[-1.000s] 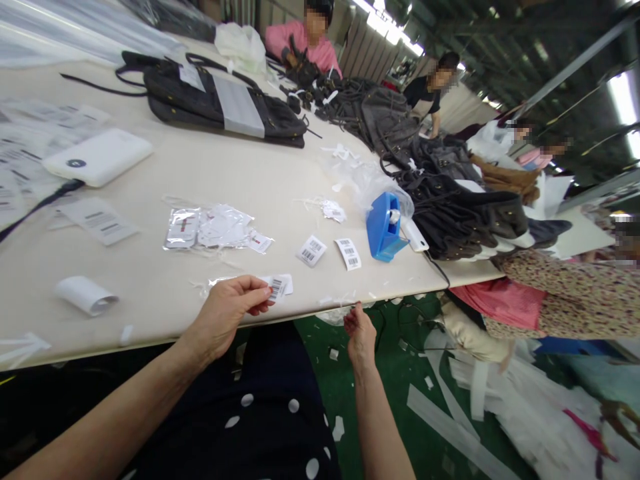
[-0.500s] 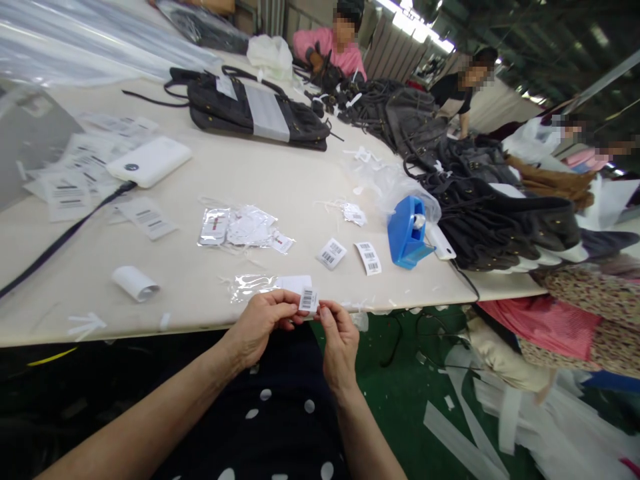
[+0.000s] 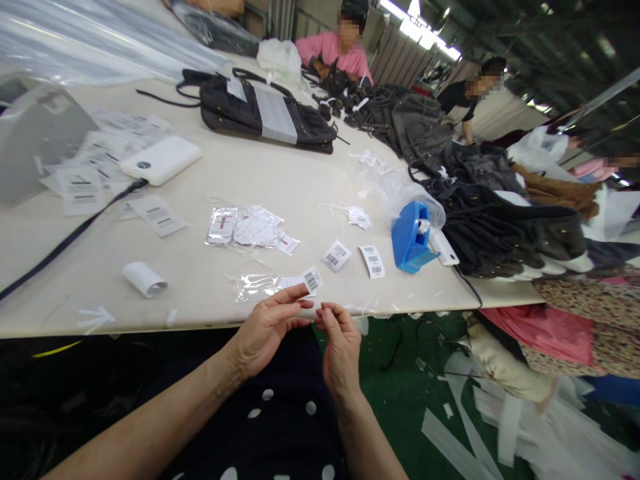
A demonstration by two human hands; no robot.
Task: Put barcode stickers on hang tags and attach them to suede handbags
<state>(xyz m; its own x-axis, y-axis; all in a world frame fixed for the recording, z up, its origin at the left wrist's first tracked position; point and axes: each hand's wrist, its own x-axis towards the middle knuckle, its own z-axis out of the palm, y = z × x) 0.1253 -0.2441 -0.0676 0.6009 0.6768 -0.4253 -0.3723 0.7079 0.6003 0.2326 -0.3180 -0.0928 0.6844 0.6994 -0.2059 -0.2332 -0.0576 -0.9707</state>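
At the tip of the left forefinger there's a little white barcode sticker (image 3: pixel 313 281), and honestly I can't tell if it's stuck on or just poking up behind. That left hand (image 3: pixel 265 328) has its fingers stretched toward the right hand (image 3: pixel 341 345) and spaced apart; the right one has thumb and forefinger tips together, near the left fingers, and I can't make out anything between them. Just beyond the fingertips are a square label (image 3: pixel 335 256) and, further right, a longer strip (image 3: pixel 371 261): bars visible on both, small print a blur. Past the left fingers lies a pile of white tags (image 3: pixel 257 225), beside a shiny packet (image 3: pixel 221 225) with reddish lettering too tiny to read. Closer to the left knuckles there's a clear sleeve (image 3: pixel 257 287), its right end partly hidden behind hand and sticker. Off right of the fingers stands a blue holder (image 3: pixel 410 239); way beyond them, a dark bag (image 3: pixel 235 112). Both forearms run out of sight at the bottom.
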